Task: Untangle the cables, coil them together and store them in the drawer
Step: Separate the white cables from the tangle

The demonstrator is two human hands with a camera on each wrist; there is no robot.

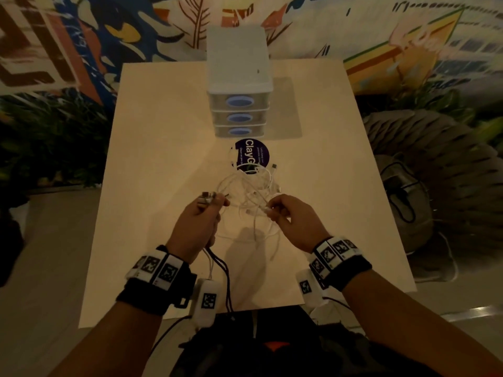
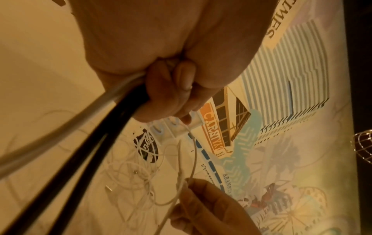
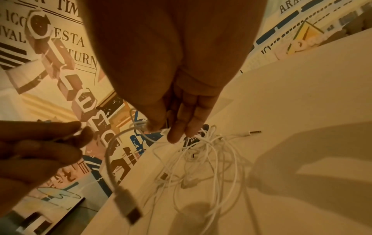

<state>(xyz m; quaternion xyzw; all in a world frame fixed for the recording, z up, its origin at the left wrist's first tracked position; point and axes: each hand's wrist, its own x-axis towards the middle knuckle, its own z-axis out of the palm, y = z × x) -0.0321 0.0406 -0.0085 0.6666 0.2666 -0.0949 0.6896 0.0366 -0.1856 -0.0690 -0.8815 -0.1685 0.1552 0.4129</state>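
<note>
Forearms: nearest of all, both reached forward over the near edge of the table (image 1: 152,159), each with a black wrist strap carrying white tags.
Table: pale and square, it stood against a painted mural wall.
Drawer unit (image 1: 239,85): white, at the far middle of the table, its three drawers all closed, each with a blue oval handle.
Sticker (image 1: 251,156): round and dark purple, on the tabletop just in front of the drawer unit.
White cables (image 1: 250,191): a loose tangle lay on the table between the sticker and the hands, partly over the sticker, with strands rising to both hands.
Left hand (image 1: 197,221): fingers curled round a white strand and dark cables, connector ends (image 1: 209,197) poking out above the thumb, the dark cables (image 1: 221,268) trailing below the wrist.
Right hand (image 1: 290,219): thumb and fingers pinched a white strand, just above the tangle.
Loose plug (image 3: 128,205): dangled on a short white loop near the right hand.
</note>
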